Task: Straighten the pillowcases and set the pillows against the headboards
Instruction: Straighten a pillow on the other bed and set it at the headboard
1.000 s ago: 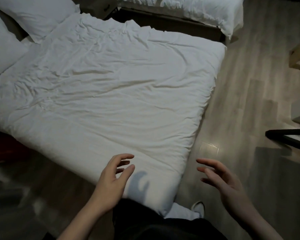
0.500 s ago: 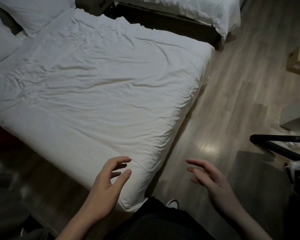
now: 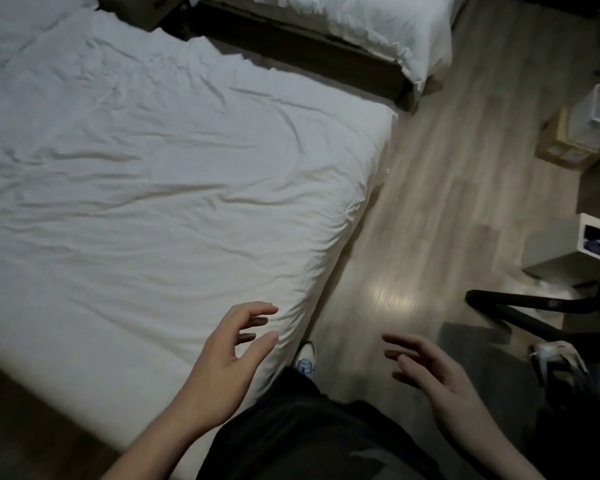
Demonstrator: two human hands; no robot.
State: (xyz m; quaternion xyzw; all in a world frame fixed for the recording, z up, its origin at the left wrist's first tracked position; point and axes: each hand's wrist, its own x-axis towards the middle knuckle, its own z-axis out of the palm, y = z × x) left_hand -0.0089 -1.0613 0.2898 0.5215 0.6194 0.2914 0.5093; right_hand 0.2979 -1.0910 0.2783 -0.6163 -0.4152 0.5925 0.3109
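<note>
**Pillow far from both hands**

The plump white fabric pillow [image 3: 18, 19] lies at the bed's far top-left corner, partly cut off by the frame. Your left hand [image 3: 222, 362] hovers over the wrinkled white duvet [image 3: 174, 174] — fingers loosely spread, holding nothing. Your right hand [image 3: 430, 372] hangs over the wood-plank floor [image 3: 465, 168] — likewise spread and empty, well apart from the pillow.

1. A wrinkled white duvet [image 3: 160, 174] is spread over the near bed.
2. The left hand [image 3: 222, 362] is held above the duvet's near corner, fingers loosely spread, nothing gripped.
3. The right hand [image 3: 426, 368] is held right of the duvet, over the wooden floor [image 3: 440, 188], equally empty.
</note>
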